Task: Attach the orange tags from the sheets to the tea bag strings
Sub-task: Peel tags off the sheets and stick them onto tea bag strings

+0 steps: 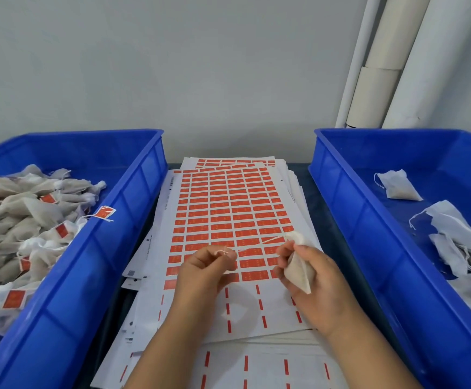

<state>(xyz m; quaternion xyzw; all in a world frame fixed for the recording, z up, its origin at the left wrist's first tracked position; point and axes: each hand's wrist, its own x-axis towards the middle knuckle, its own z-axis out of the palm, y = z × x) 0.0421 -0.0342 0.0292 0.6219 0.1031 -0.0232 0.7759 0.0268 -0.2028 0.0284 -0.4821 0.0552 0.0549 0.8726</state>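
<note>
Pale wall behind, dark desk (317, 209) below, white rolls (391, 60) leaning at the far right corner. Left hand (205, 272) over the near middle of the desk, fingers curled, pinching the end of a string (256, 244). Right hand (317, 287) just beside, gripping a tea bag (297, 272), string stretched taut between the two. Under both, a stack of sheets (228, 217) with rows of orange tags (252, 263), near rows already stripped bare. At the left edge, a blue bin (88, 248) heaped with tagged bags (18, 220), one tag (104, 213) draped over its rim. At the right edge, a second bin (369, 220) holding untagged bags (398, 185).
</note>
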